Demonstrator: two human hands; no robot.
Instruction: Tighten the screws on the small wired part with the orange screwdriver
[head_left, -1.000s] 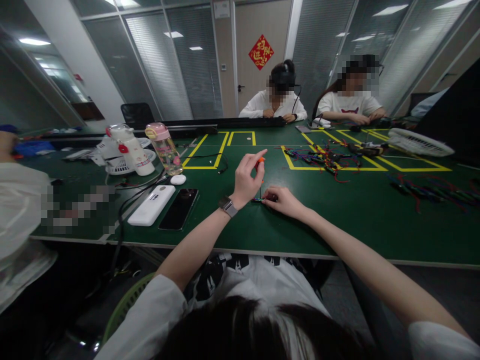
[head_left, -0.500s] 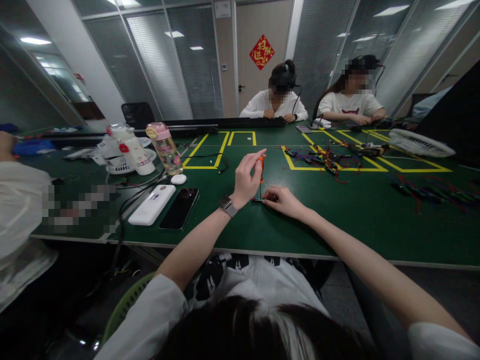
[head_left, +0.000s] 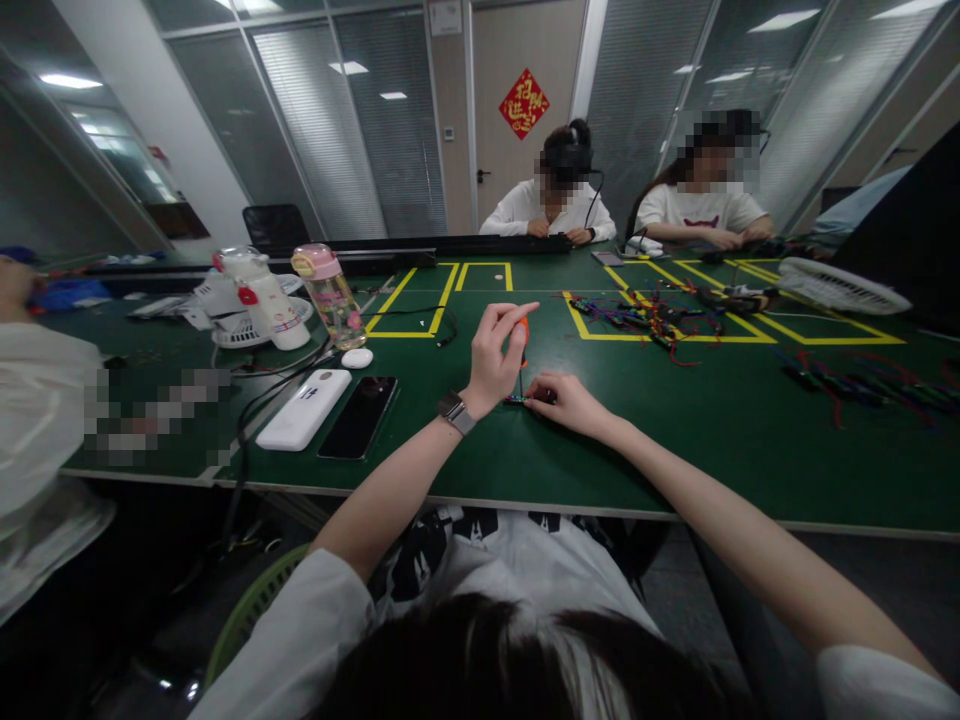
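Note:
My left hand (head_left: 496, 352) is closed around the orange handle of a screwdriver (head_left: 524, 345), which stands upright with its thin dark shaft pointing down. The shaft's lower end meets a small circuit board (head_left: 516, 399) lying on the green table (head_left: 465, 470). From the right, my right hand (head_left: 561, 398) pinches the near edge of that board between thumb and fingertips. The board is partly hidden by these fingers, and the exact spot under the screwdriver tip is too small to make out.
Left of me lie a black phone (head_left: 358, 417), a white power bank (head_left: 304, 410) and a white earbud case (head_left: 357, 359). Behind them stand a pink-lidded bottle (head_left: 330, 295) and a white bottle (head_left: 262, 300). Wired boards (head_left: 652, 315) lie far right. People sit across and to the left.
The fingers of my left hand have shifted slightly on the screwdriver handle, with the index finger stretched farther right. My right hand and the board stay in place.

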